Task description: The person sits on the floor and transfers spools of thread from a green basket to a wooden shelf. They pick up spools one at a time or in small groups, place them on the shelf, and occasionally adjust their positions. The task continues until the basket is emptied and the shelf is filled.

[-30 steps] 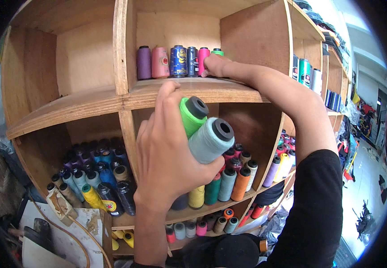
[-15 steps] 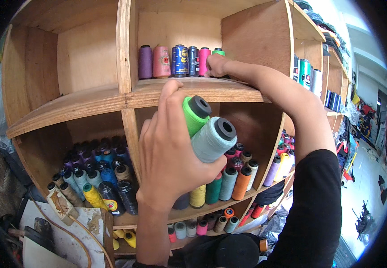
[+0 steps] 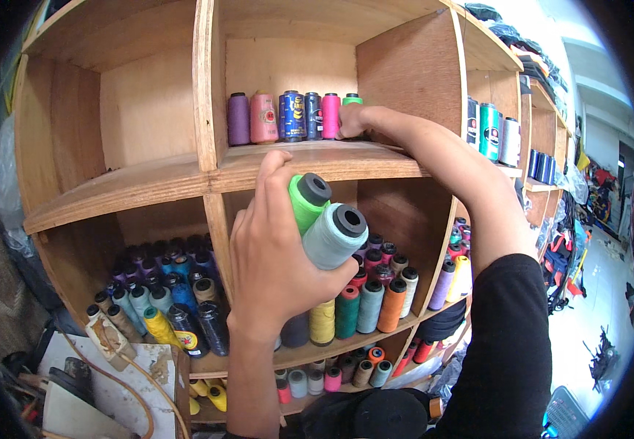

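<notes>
A bright green thread spool point(image 3: 304, 211) and a pale blue thread spool point(image 3: 331, 240) tilt in the left hand point(image 3: 269, 256), its fingers curled around them, in front of the upper shelf point(image 3: 295, 156) edge. On that shelf, the right hand point(image 3: 357, 120) is at a second green spool point(image 3: 352, 99), beside a pink spool point(image 3: 331, 117); I cannot tell if its fingers grip.

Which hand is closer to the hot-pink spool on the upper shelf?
Right. The right hand is immediately to the right of the hot-pink spool, though contact is unclear. The left hand is below it in view, holding a green spool and pale blue spool.
</notes>
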Motion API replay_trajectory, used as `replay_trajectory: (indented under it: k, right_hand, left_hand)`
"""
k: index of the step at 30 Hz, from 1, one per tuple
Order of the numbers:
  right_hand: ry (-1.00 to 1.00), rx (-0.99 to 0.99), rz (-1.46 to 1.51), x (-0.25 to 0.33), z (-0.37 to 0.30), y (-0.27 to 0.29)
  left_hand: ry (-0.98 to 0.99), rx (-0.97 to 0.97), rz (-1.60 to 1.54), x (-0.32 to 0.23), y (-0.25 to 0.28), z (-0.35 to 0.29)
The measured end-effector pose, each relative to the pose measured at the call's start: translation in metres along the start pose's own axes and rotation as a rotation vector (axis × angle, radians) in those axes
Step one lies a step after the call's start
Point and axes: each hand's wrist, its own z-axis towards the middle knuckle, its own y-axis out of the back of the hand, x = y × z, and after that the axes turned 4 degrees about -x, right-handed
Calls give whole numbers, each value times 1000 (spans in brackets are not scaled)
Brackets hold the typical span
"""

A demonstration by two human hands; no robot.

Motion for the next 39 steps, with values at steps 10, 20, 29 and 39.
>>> replay_trajectory:
  k: [10,20,29,39]
  right_hand:
    - [311,-108,-78,91,6,69]
    - [279,-179,125,94,8,44]
    - [164,-135,131,120,-19,58]
    - [120,-263,119,114,-1,40]
  left_hand:
    - [9,-2,-5,0,-10,-1]
    - [5,-1,63,-5,-4,-1]
    - [7,7,30,-3,-3,0]
    - [33,43,-13,-2,-2,0]
